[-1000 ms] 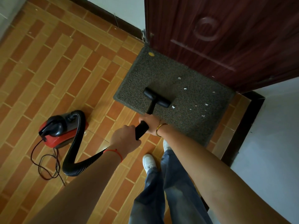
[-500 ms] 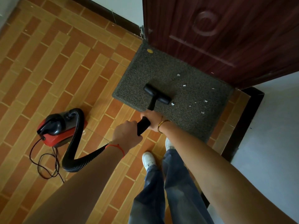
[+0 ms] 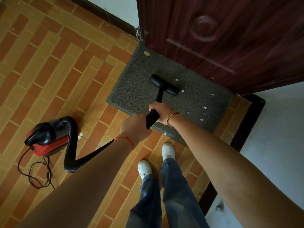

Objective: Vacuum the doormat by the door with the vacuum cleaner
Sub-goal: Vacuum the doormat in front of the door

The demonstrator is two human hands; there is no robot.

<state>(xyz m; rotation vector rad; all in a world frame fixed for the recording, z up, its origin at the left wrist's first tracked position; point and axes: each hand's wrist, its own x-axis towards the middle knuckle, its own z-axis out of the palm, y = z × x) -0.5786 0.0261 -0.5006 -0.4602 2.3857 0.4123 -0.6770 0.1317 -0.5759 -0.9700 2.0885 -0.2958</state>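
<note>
right hand (image 3: 162, 112): mine, fingers wrapped round the upper end of the wand (image 3: 159, 95), forward grip, gold bangle at wrist.
left hand (image 3: 135, 129): mine, blurred; closed round the rear of the same black handle where the hose (image 3: 72, 142) joins, red string at wrist.
wand: rigid black tube, looks light plastic; I judge it steers best with two hands spaced as now, front guiding, rear pushing.
floor head (image 3: 165, 85): flat on the doormat (image 3: 134, 89), mid-mat toward the door (image 3: 230, 38), T-shaped, stiff.
doormat: dark coarse loop pile, lies against the door's foot; probably grabs the head, could ruck or slide on tile if I push hard.
debris: white paper scraps (image 3: 204, 108) scattered right of the head, one (image 3: 177, 79) just beyond it; light, should lift easily.
hose: ribbed, flexible, loops back on the floor; will drag a little.
vacuum cleaner (image 3: 47, 139): red-black canister on tile floor (image 3: 49, 63), left of me, well apart from the mat; cord (image 3: 32, 175) trails loose.
feet: white shoes (image 3: 144, 167) just short of the mat edge.
</note>
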